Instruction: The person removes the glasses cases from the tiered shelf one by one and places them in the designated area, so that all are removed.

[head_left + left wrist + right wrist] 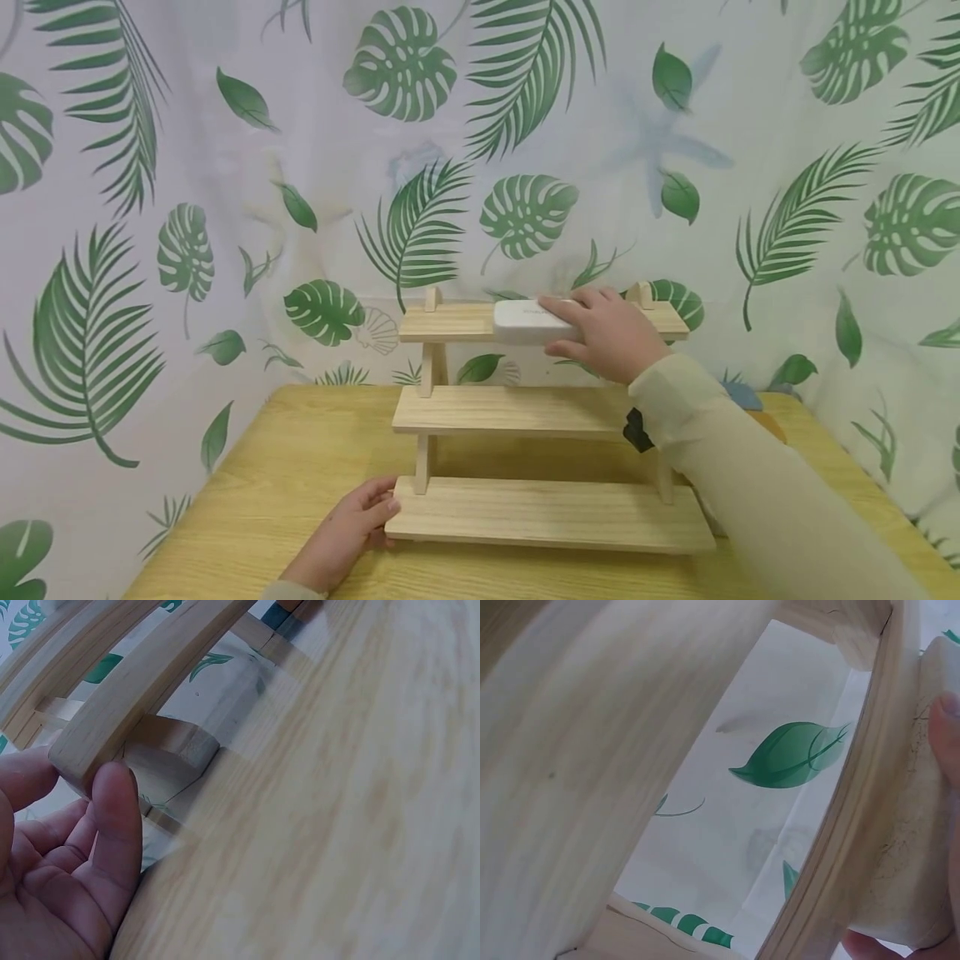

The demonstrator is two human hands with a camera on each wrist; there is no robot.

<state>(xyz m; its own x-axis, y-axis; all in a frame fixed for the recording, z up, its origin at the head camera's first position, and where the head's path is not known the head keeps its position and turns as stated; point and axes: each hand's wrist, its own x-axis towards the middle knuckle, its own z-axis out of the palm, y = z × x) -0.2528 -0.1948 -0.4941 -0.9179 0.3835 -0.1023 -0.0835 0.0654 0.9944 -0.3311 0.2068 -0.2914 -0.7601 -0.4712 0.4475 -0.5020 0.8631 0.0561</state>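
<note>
A three-tier wooden display shelf stands on the table. On its top tier lies a white, rounded, oblong case, and my right hand grips the case's right part from above. The right wrist view shows the worn side of the case along the top board, with part of the hand at the frame's edge. My left hand holds the left end of the bottom board. Seen from the left wrist, thumb and fingers pinch that board end.
The light wooden table extends around the shelf. Behind my right forearm, a blue item and an orange one are partly hidden. A leaf-patterned curtain hangs behind the table. Two small upright posts rise at the ends of the top tier.
</note>
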